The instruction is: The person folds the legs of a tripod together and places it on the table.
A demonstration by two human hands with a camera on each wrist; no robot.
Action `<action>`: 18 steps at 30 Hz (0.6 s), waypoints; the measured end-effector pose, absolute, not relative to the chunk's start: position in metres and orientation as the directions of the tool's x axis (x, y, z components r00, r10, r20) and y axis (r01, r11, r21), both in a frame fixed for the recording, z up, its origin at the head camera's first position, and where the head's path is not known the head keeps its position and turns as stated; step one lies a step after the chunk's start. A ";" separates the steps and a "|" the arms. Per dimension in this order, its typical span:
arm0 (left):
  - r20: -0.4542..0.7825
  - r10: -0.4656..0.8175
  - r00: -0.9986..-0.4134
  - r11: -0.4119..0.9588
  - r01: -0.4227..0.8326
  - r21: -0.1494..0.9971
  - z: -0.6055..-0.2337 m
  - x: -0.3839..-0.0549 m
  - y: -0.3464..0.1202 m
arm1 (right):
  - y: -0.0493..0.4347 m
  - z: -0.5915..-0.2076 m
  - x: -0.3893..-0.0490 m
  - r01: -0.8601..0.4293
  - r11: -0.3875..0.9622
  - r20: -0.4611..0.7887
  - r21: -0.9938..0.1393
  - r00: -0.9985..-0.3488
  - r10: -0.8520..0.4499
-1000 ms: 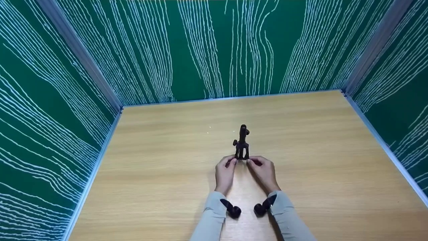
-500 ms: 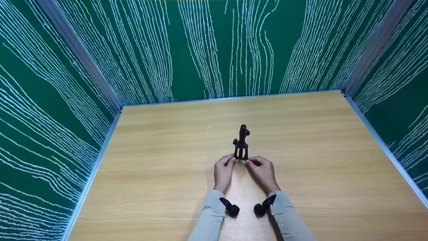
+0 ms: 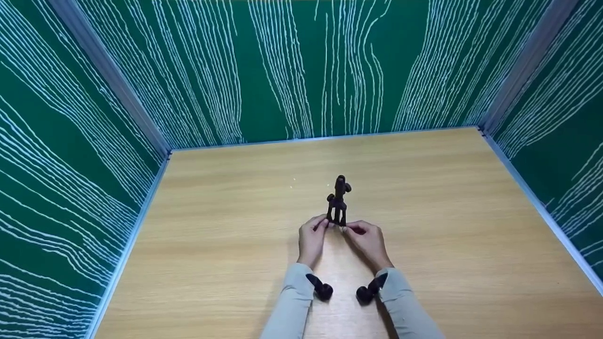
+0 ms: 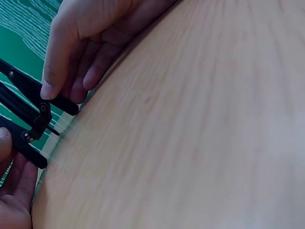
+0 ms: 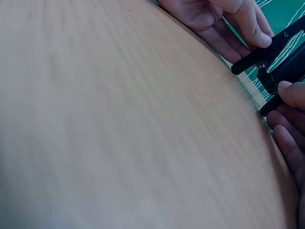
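Observation:
A small black tripod stands near the middle of the wooden table in the head view, its knobs sticking out on either side and its legs below. My left hand pinches the foot of the left leg between thumb and fingers. On the other side my right hand pinches the right leg's foot. Both wrist views show the thumbs on top of the leg ends, with a hinged brace between the legs. The right hand appears at the top of the left wrist view.
The wooden table is bounded by green panels with white wavy lines along the back and both sides. Black wrist devices sit on the grey sleeves. A few tiny white specks lie left of the tripod.
The tripod and both hands have shifted slightly to the left. Each hand keeps its pinch on a leg throughout.

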State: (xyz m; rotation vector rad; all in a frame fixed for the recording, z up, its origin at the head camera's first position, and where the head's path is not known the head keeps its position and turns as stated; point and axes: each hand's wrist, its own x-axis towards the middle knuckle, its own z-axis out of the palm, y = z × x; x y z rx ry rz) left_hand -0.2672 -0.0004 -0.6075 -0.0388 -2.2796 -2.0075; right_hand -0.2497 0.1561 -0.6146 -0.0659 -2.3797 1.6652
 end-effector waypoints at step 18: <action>0.160 -0.011 -0.987 0.182 0.155 0.971 -0.607 -0.277 -0.003 | 0.156 -0.616 -0.250 -0.147 0.340 0.198 -0.929 -0.973 0.122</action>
